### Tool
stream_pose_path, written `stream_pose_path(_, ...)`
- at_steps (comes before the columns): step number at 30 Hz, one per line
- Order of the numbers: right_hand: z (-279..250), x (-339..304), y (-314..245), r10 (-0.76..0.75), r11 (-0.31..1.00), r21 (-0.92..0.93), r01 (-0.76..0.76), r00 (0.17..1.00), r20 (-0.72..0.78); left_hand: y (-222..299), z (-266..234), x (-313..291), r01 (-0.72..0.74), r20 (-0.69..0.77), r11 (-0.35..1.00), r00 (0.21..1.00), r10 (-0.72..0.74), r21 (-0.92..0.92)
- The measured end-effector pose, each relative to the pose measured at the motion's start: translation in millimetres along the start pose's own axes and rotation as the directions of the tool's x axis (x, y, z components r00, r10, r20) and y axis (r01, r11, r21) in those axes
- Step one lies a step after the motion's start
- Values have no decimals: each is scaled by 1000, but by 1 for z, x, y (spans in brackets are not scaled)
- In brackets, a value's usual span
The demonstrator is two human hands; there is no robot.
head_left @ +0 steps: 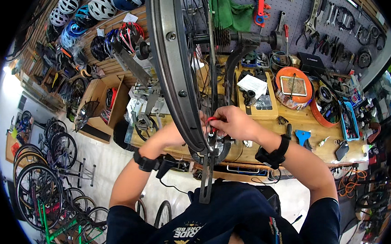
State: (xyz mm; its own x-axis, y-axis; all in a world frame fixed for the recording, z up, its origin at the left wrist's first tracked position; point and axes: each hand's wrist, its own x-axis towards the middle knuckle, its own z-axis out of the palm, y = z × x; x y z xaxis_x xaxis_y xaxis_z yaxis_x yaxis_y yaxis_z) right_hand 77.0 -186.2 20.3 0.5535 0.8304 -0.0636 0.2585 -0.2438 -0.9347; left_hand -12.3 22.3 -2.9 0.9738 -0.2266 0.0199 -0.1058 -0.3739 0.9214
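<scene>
A bicycle wheel stands upright before me, its grey rim (175, 78) curving down the middle of the view. A truing stand (240, 52) holds it by the axle, with a cassette (221, 39) on the hub. My right hand (238, 124) is closed at the spokes near the lower rim, pinching a small red spoke wrench (212, 119). My left hand (173, 134) reaches in from the other side of the rim. The rim hides most of its fingers; only a bit of them shows beside the spokes, close to the wrench.
On the wooden workbench (290, 129) lie an orange round tray (312, 86), a blue-handled tool (303, 137), a phone (342, 150) and a blue bin (349, 120). Tools and a green cloth (231, 12) hang behind. Helmets hang far left, above a cardboard box (97, 105); bikes stand lower left.
</scene>
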Motion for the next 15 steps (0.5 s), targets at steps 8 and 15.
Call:
stream_pose_path(8, -17, 1, -11, -83, 986, -155, 59, 985, -153, 95, -5, 15, 234, -157, 893, 937, -313, -386)
stream_pose_path(15, -16, -13, -4, -68, 963, 256, 81, 996, -62, 62, 3, 20, 137, -249, 877, 928, -276, -460)
